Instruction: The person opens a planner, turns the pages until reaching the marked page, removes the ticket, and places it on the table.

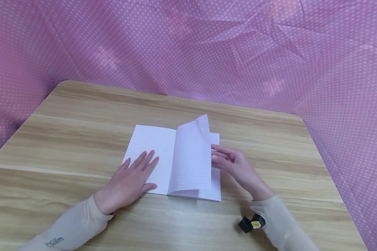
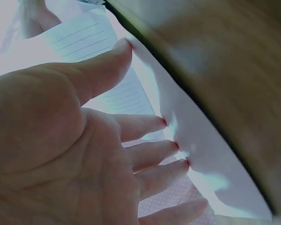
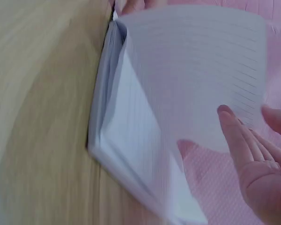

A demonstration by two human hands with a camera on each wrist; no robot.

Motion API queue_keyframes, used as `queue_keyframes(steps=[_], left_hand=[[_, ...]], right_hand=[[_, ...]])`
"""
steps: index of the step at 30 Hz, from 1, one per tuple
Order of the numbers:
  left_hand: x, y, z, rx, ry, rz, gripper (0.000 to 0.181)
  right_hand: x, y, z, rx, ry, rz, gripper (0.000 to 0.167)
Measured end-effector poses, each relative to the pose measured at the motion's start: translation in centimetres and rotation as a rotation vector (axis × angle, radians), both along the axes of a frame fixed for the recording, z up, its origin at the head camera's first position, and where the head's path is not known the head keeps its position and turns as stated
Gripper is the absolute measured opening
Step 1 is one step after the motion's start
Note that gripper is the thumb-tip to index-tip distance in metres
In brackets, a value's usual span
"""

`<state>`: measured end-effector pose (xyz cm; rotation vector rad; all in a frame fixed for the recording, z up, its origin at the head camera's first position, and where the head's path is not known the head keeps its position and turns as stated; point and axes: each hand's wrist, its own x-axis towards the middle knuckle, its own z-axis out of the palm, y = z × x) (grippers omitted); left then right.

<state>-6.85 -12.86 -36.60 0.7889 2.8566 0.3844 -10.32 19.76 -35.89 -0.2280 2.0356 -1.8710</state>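
A notebook (image 1: 191, 157) lies spread on the table, its left page (image 1: 155, 139) blank white and its right side lined. My left hand (image 1: 128, 183) rests flat on the blank page with fingers spread; the left wrist view shows its palm side and fingertips (image 2: 178, 145) against the paper. One lined leaf (image 1: 193, 153) stands lifted and curved, its top corner bent up. Behind its free edge are the fairly straight fingers of my right hand (image 1: 242, 170), touching its underside. In the right wrist view, the thumb is close to the leaf's edge, apart from the fingers (image 3: 239, 136).
A wood-grain table (image 1: 91, 104) carries the notebook. A small black object with a yellow label (image 1: 256, 224) is by the right sleeve (image 1: 279, 219), with a black block (image 1: 245, 225) beside it. Pink dotted cloth (image 1: 176, 45) hangs around the table.
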Motion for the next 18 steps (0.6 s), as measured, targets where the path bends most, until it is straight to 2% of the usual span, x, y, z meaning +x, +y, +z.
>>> queue_keyframes(steps=[7,10,14,18], left_hand=[[-0.2,-0.4,1.0,0.035,0.015,-0.012,0.069],[-0.5,-0.6,1.5,0.072,0.072,-0.02,0.063],[-1.0,-0.7,2.5,0.16,0.149,0.007,0.053],[-1.3,-0.8,3.8,0.298,0.156,0.093,0.053]], right_hand=[[0.6,-2.7,0.5,-0.106,0.12,0.107,0.047],[0.7,-3.7,0.5,-0.116,0.16,0.162,0.044],[0.8,-4.9,0.3,-0.054,0.261,0.227,0.04],[1.1,-6.0,-0.1,0.058,0.387,0.307,0.04]])
